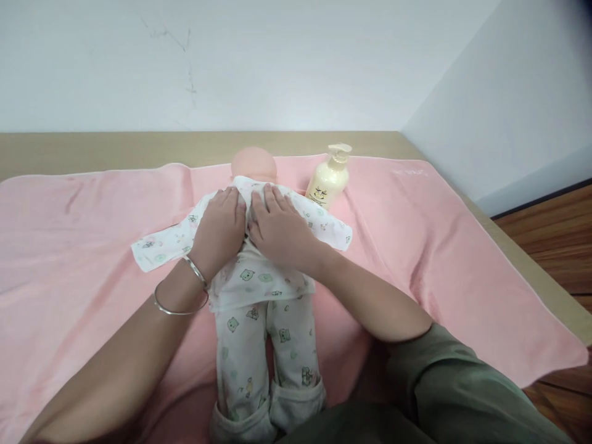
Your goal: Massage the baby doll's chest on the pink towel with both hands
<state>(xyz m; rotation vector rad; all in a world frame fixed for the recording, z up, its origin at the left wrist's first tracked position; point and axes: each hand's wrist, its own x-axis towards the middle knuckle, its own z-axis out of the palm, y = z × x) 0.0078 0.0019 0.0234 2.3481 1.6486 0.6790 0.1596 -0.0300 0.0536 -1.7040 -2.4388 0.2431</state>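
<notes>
A baby doll (254,164) lies with its head toward the wall, dressed in a white printed top (263,277) and matching trousers (292,339). The top's sleeves spread out to both sides. My left hand (221,225) rests flat on the upper part of the top, fingers toward the doll's head. Beside it, my right hand (279,228) lies flat on the same area with its fingers a little apart. Neither hand grasps anything. The doll's face is not visible.
A pink blanket (393,246) with a few creases covers most of the wooden table (115,150). Near the right sleeve, a cream pump bottle (327,182) leans on its side. White walls stand behind and to the right; wood-grained furniture (555,240) shows at far right.
</notes>
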